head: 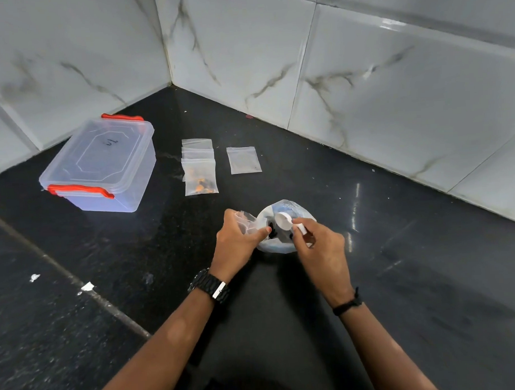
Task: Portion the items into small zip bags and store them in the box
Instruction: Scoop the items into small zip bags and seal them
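- The step in hand looks like scooping: the right hand [316, 248] pinches the handle of a small white plastic measuring scoop [284, 220] between thumb and fingertips, with the scoop's bowl over the mouth of a large clear plastic supply bag [281, 243] that sits on the black polished stone bench [398, 248].
- A few dark pieces show inside the supply bag; what they are is too small to tell.
- The left hand [237, 239] has its grip closed round a small clear zip bag [245, 221], held just beside the supply bag's left edge, touching or nearly so. Whether its mouth is open cannot be made out.
- Further back lies an overlapping stack of small zip bags [198, 167]; the nearest one holds orange and dark bits, so at least one portion seems done. A single empty flat zip bag [243, 160] lies just right of the stack.
- The clear plastic storage box with orange latches [100, 165] stands well to the left, lid on; nothing appears stored in it yet.
- Next move, as I judge it: lift a level scoopful, tip it into the held bag's mouth without spilling, then press the zip closed. The thin film may fold shut, so the left grip should keep the opening spread.
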